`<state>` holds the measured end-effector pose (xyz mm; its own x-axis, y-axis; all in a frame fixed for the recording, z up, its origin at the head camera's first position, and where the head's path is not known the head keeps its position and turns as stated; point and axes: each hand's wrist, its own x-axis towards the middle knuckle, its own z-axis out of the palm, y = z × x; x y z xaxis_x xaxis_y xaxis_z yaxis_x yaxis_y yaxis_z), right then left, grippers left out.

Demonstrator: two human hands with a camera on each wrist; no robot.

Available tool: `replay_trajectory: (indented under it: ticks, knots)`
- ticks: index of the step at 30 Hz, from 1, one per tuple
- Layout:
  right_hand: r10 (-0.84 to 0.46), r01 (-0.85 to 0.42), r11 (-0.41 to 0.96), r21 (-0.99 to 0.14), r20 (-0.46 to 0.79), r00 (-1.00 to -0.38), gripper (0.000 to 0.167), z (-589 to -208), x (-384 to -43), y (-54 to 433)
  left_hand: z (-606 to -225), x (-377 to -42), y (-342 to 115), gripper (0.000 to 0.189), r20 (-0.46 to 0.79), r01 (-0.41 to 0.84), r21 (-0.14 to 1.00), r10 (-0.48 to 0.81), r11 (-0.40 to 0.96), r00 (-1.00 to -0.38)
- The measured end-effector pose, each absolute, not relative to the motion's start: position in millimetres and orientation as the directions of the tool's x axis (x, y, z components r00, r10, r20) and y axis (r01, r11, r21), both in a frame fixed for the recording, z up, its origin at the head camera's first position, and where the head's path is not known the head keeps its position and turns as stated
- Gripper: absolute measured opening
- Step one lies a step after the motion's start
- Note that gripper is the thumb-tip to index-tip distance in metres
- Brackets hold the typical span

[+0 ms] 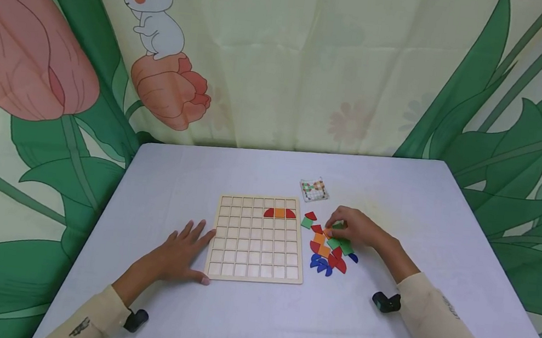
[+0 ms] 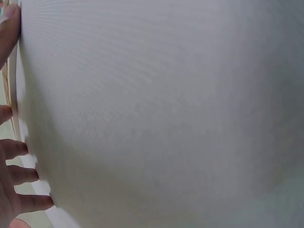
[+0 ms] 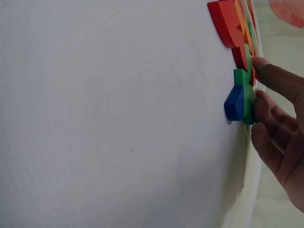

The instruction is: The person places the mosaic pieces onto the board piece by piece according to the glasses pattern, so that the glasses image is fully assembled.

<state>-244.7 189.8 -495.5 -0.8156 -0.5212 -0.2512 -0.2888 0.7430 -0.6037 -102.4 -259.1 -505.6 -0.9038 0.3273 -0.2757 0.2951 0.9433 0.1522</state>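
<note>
A wooden grid board lies on the table. In its upper right cells sit an orange square and two red quarter-round pieces, one on each side of it. My left hand is spread flat at the board's left edge, fingertips and thumb against the frame. To the right of the board, my right hand reaches over a loose pile of pieces, thumb and finger pinching an orange piece. Green squares lie just under that hand. In the right wrist view a blue piece leans by the green ones.
Several red pieces and blue pieces spread along the board's right side. A small pattern card in clear wrap lies behind the pile. The white-covered table ends at a printed curtain.
</note>
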Motion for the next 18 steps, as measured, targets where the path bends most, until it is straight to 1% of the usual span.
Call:
replay_trajectory:
  ticks: [2,7,12,18]
  knots:
    - [-0.536,-0.31,0.742,-0.595,-0.248,-0.807,0.018,-494.3,-243.9,190.1,-505.5,-102.6,-259.5,0.119,-0.275,0.297,0.154,0.33,0.942,-0.903]
    - [-0.564,-0.345,0.735,-0.584,-0.245,-0.788,0.025,-492.1,-241.7,191.9,-505.6,-102.9,-259.4,0.119,-0.285,0.289,0.163,0.326,0.943,-0.901]
    - [-0.582,-0.36,0.717,-0.597,-0.227,-0.781,0.02,-492.6,-241.3,195.0,-505.3,-102.9,-259.1,0.119,-0.288,0.288,0.156,0.323,0.945,-0.902]
    - [-0.589,-0.357,0.71,-0.608,-0.234,-0.773,0.022,-495.9,-242.4,197.4,-504.0,-102.8,-258.7,0.119,-0.289,0.289,0.157,0.324,0.944,-0.901]
